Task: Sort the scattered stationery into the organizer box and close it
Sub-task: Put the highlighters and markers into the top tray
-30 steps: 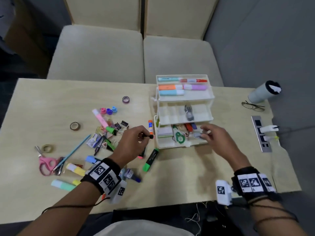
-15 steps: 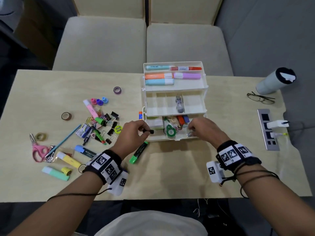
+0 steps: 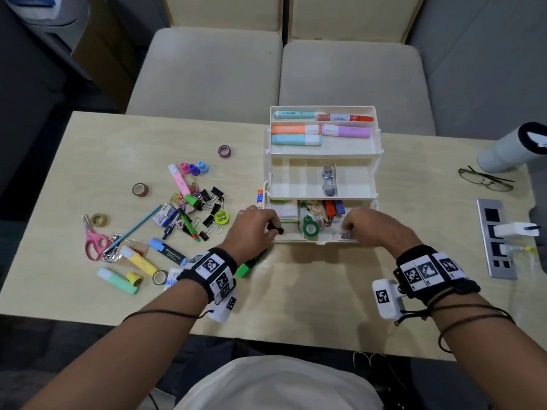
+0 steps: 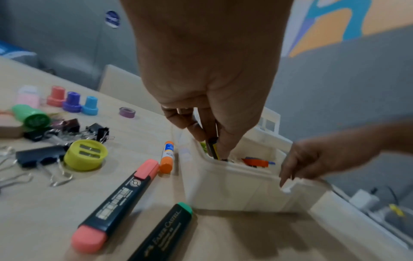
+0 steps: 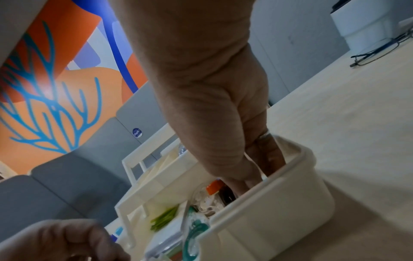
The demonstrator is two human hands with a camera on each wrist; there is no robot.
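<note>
Nearest the person, a green highlighter [image 3: 251, 263] lies on the table [image 3: 310, 294] at about 7 o'clock of the organizer box [image 4: 234, 190], partly under the left wrist. Just beyond it, the left hand [image 3: 254, 229] has moved in the last 1 second: it was beside the box's left wall, and now its fingers [image 4: 225, 143], clamped on a dark pen [image 4: 212, 147], point it tip-down over the front-left corner of the bottom compartment. So the pen is about to go in but is not yet let go. The right hand [image 3: 373, 229] has stayed at the compartment's right end, fingers reaching down among the things there; whether they pinch anything, I cannot tell. An orange-capped glue stick [image 4: 167, 157] lies against the box's left wall. At 9 o'clock, well apart, the scattered pile [image 3: 189, 208] looks untouched. Farther back, the 2 upper trays stand swung open, so sorting is judged far from done and closing must wait.
</note>
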